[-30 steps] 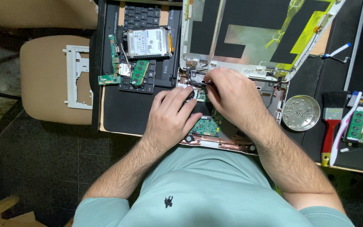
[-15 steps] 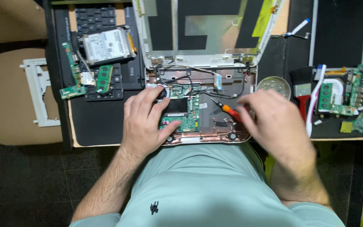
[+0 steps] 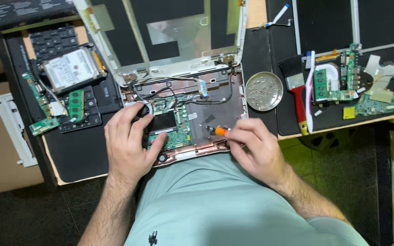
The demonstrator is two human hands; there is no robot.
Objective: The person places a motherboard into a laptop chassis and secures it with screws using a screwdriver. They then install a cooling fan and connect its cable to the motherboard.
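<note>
Over the opened white laptop base [image 3: 220, 98], the right hand [image 3: 256, 148] pinches a small orange-handled screwdriver [image 3: 219, 131] while the left hand [image 3: 128, 143] lies spread, empty, on the green circuit board [image 3: 178, 130].

Light falls evenly from overhead, bright on the bench and dim over the floor below the right hand [image 3: 256, 150]. Glare flashes off the round metal dish [image 3: 264, 91] just beyond that hand and off the silver foil panel [image 3: 183, 34] farther up. Shadows are soft and short. Focus holds sharp around the screwdriver [image 3: 219, 131]; frame edges bend slightly.
</note>
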